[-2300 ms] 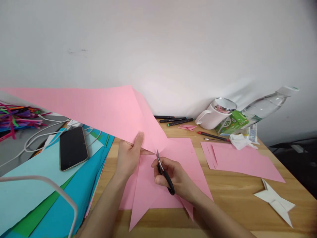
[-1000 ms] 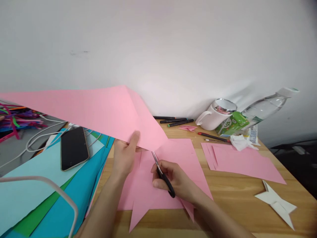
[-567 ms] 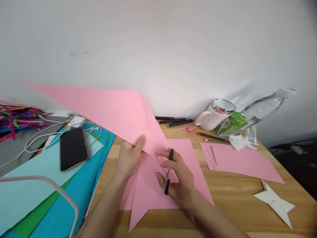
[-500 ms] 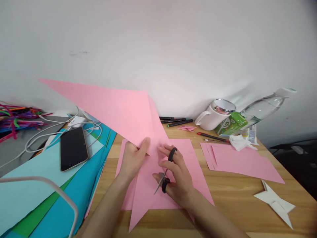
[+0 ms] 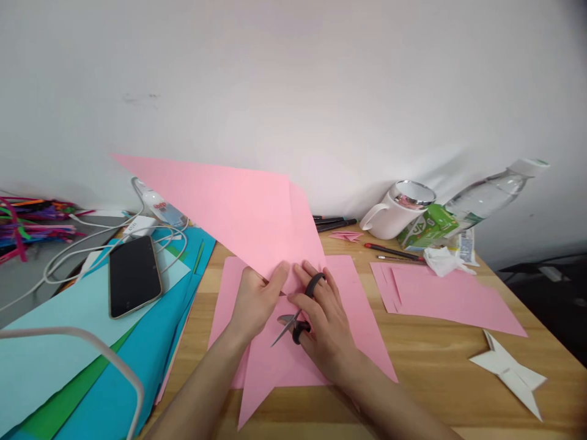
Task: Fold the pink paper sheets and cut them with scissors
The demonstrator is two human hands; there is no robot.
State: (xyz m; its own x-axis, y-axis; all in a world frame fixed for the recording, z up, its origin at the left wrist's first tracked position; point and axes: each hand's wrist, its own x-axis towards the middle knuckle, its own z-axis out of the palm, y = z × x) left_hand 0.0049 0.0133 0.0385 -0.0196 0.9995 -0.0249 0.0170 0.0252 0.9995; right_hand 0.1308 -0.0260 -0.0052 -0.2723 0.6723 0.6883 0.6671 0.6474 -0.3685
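Note:
A large pink paper sheet (image 5: pixel 238 211) is raised off the table, its lower tip pinched by my left hand (image 5: pixel 259 299). My right hand (image 5: pixel 323 324) rests beside it with black-handled scissors (image 5: pixel 298 318) hanging from its fingers. The blades point back toward me and to the left. The fingertips of my right hand touch the raised sheet's tip next to my left thumb. Under both hands lie more pink cut pieces (image 5: pixel 358 305) on the wooden table (image 5: pixel 440 373).
A black phone (image 5: pixel 134 275) lies on blue and green paper (image 5: pixel 82 342) at left, with white cables (image 5: pixel 82 250) and coloured pipe cleaners (image 5: pixel 32 217). At right are pink sheets (image 5: pixel 449 296), a white folded shape (image 5: pixel 511 373), a mug (image 5: pixel 398 211), a green carton (image 5: pixel 428 226), a bottle (image 5: pixel 493 192) and pens (image 5: pixel 394 250).
My right hand stopped cutting and swung the scissors round so the blades point toward me. It moved up to the sheet's tip. The raised sheet swung rightward, uncovering the cables and phone.

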